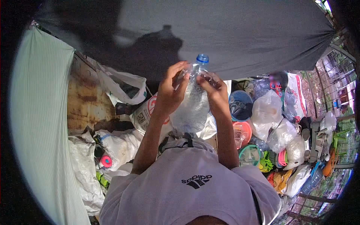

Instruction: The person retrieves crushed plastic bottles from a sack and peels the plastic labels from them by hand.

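Note:
A large clear plastic bottle is held in front of my chest, its neck with a blue ring pointing away from me. No cap shows on the neck. My left hand grips the bottle's shoulder from the left, with thumb and fingers bent against it. On the other side my right hand holds the same shoulder, its fingers partly seen through the clear plastic and partly blurred by glare.
Dark cloth hangs ahead, and a pale striped curtain at the left. Blue, red and green tubs, bulging plastic bags and mixed items lie at the right. White sacks and a rusty panel are at the left.

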Action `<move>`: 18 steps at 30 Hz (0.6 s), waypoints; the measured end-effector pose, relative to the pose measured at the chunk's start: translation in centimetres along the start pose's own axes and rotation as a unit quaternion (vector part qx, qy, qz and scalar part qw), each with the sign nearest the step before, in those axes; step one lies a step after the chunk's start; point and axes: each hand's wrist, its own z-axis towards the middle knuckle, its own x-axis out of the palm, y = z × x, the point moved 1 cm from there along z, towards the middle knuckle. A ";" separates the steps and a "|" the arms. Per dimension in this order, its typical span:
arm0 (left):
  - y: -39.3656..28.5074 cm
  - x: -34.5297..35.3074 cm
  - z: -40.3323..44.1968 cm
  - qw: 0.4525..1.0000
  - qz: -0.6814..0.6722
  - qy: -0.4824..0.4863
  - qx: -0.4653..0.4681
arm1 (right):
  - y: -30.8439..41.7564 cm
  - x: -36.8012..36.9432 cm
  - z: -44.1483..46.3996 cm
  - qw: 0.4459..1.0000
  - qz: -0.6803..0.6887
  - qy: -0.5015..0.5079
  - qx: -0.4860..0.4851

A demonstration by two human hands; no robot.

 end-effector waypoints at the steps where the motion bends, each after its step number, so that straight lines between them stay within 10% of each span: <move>1: -0.1 -0.1 -0.2 1.000 0.005 -0.003 -0.011 | -0.2 -0.4 0.1 1.000 0.001 -0.007 -0.003; 5: 0.2 -0.6 -0.8 0.997 0.041 -0.007 -0.066 | -0.6 -1.2 0.3 1.000 0.018 -0.005 -0.020; 14: 2.1 -0.3 -0.1 0.978 0.122 -0.109 0.126 | -1.8 -0.8 0.2 0.989 -0.136 0.001 -0.066; 18: -0.1 -0.6 -0.1 0.934 0.248 -0.098 0.237 | 0.9 1.0 -0.9 0.874 -0.311 -0.140 -0.346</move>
